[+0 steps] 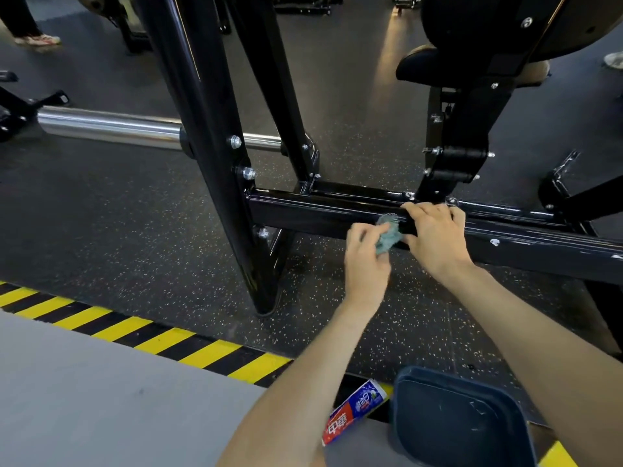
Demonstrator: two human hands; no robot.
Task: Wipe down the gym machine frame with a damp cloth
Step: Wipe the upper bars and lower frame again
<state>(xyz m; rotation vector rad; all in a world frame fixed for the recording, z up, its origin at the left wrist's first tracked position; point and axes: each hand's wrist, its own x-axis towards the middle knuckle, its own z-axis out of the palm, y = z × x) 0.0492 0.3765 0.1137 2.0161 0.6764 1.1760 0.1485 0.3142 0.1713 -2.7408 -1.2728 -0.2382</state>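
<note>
Pressing cloth point(388, 236) to frame point(317, 214) above speckled floor point(135, 217).

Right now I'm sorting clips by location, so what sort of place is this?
Almost certainly a gym floor: a black machine frame with a padded seat, a chrome bar, and speckled rubber flooring. The left hand holds a cloth at the frame; the right hand grips it.

Left grip point(365, 261) pinched — right grip point(435, 237) curled

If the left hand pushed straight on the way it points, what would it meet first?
The left hand grips the teal cloth; straight ahead is the lower frame bar, likely already touched by the cloth.
</note>
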